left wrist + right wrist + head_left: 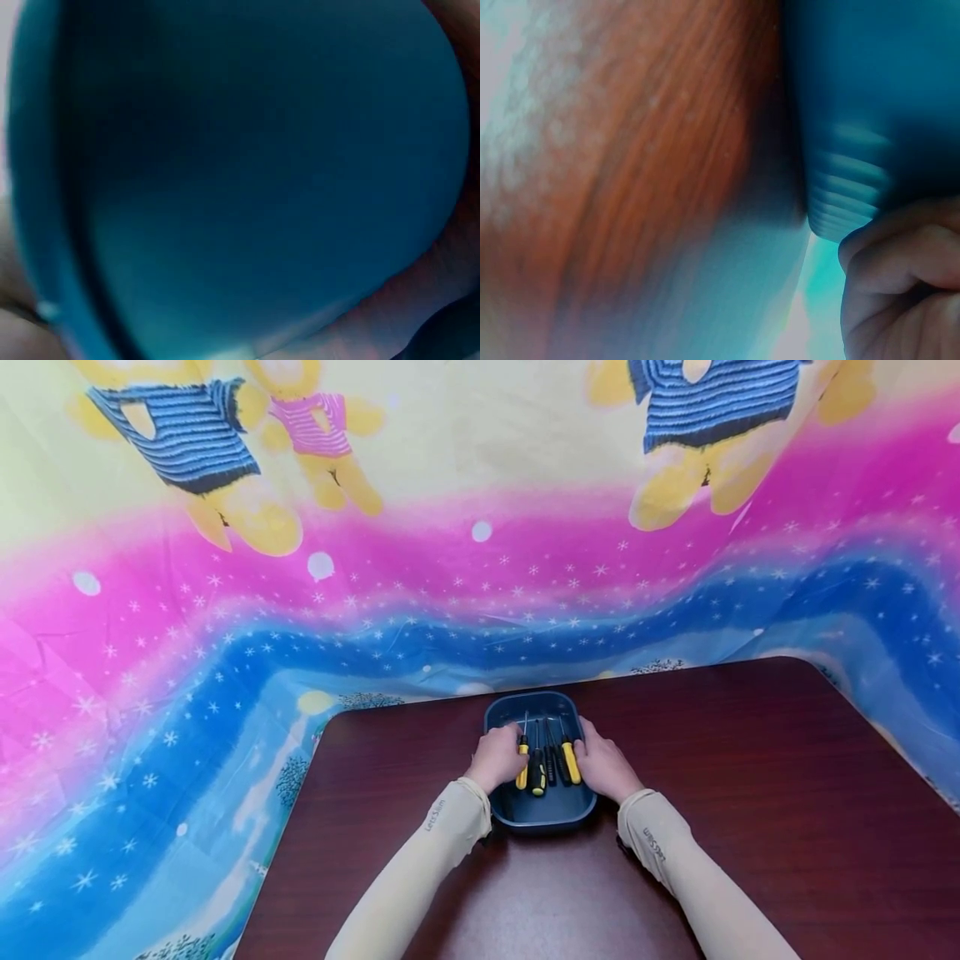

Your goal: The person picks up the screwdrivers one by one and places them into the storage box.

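A dark blue rectangular tray (543, 814) sits on the table, with several screwdrivers lying lengthwise inside. Among them are yellow-handled screwdrivers at the left (522, 774) and right (572, 767), and a black-and-yellow one (537, 777) between them. My left hand (498, 757) grips the tray's left side, its thumb over the rim beside the left yellow handle. On the opposite side my right hand (606, 766) holds the right rim. Curled fingers (900, 262) show against the tray's wall in the right wrist view. The tray's blue surface (262, 187) fills most of the left wrist view.
The dark red-brown wooden table (750, 810) extends to both sides of the tray. Behind its far edge hangs a colourful printed cloth (480, 568) with bears and snowflakes.
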Action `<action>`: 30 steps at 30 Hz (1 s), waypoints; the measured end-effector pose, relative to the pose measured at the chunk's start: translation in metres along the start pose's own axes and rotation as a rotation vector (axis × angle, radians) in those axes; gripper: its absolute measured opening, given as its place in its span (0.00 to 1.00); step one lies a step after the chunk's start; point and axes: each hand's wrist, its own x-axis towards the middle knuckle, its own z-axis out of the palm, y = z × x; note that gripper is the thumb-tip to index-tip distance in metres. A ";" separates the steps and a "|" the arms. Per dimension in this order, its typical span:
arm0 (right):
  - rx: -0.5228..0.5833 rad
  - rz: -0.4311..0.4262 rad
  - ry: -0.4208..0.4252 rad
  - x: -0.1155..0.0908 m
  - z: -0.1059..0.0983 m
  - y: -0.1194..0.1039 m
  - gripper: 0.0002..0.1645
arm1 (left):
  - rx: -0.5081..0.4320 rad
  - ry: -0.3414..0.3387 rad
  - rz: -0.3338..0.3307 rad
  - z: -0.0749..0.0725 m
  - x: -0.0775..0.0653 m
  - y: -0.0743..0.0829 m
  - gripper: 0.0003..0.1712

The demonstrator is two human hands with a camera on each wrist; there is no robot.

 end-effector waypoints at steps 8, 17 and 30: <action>-0.003 0.000 -0.002 -0.001 0.000 0.000 0.36 | 0.110 -0.037 0.007 0.005 0.003 0.005 0.20; -0.008 -0.007 0.004 0.000 0.000 0.001 0.36 | 0.134 -0.031 0.011 0.009 0.000 0.009 0.19; 0.003 -0.008 0.002 0.000 0.001 0.002 0.36 | 0.210 0.007 0.036 0.013 0.000 0.011 0.11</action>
